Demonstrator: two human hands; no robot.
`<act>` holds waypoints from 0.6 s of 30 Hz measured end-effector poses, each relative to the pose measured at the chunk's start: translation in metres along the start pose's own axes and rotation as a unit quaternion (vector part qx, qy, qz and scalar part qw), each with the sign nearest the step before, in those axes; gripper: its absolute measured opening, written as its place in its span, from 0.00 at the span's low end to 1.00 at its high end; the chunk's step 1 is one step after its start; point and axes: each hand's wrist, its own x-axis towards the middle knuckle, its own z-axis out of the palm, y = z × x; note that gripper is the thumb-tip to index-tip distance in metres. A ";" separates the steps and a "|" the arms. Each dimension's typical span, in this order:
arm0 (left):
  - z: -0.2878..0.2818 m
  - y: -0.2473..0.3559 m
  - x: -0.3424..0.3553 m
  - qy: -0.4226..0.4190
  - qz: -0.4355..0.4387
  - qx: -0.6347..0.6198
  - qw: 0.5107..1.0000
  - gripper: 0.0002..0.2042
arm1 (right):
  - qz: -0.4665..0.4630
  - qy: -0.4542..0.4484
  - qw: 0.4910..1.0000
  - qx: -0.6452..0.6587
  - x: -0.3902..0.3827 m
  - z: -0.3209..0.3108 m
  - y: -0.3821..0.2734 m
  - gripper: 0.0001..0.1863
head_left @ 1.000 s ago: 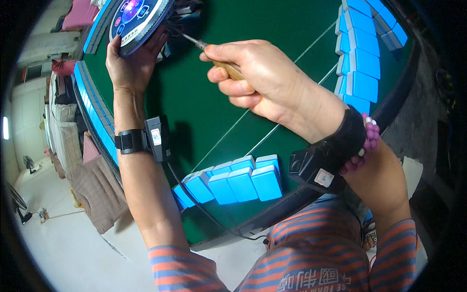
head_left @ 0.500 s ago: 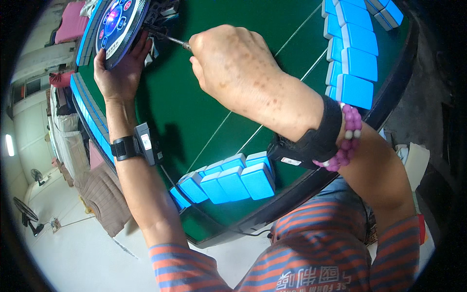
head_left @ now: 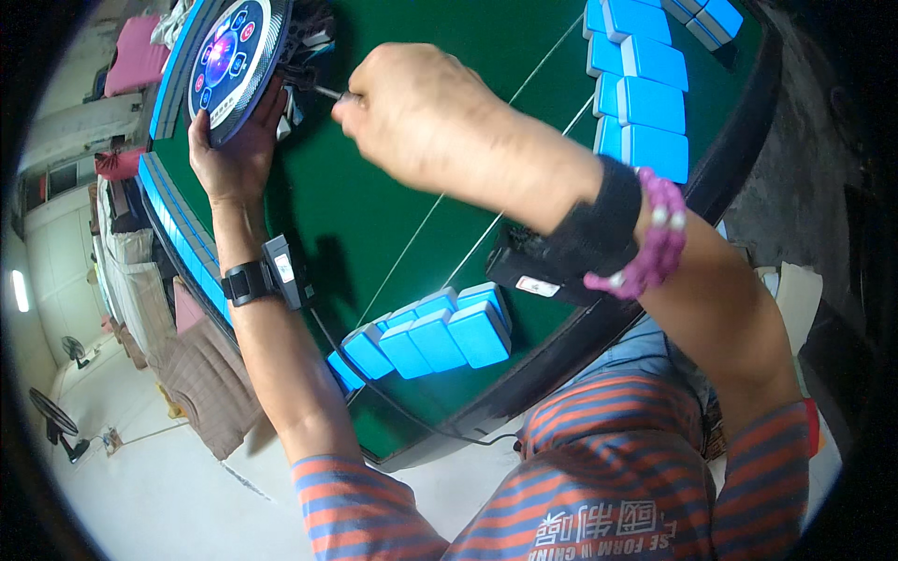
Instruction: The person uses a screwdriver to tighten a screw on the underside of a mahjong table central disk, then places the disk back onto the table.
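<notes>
view from the head camera over a green-felted mahjong table (head_left: 393,215). the left hand (head_left: 234,154) props up the round control panel (head_left: 229,61), its fingers curled behind the lower rim and the thumb against the edge, so that the disc stands tilted off the table centre with its lit buttons facing outward. beneath the raised panel a dark opening with wiring (head_left: 304,42) is exposed. the right hand (head_left: 421,117) is closed tight around a screwdriver (head_left: 327,92); only the thin metal shaft shows past the fingers, its tip pointing into the gap just behind the panel, and the handle is hidden in the fist. whether the tip sits on a fastener cannot be told. judged from this layout, the panel is already lifted free of its seat and work inside the opening is in hand; reseating the panel is not yet done. a short row of blue mahjong tiles (head_left: 435,332) lies near the table's close edge, a second group of blue tiles (head_left: 645,93) lies at the far right, well apart from the hands. both wrists carry black strapped devices (head_left: 271,276).
</notes>
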 end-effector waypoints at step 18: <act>-0.031 0.002 0.009 -0.048 -0.043 -0.018 0.998 0.29 | -0.058 0.022 0.990 -0.130 -0.032 -0.006 0.012 0.10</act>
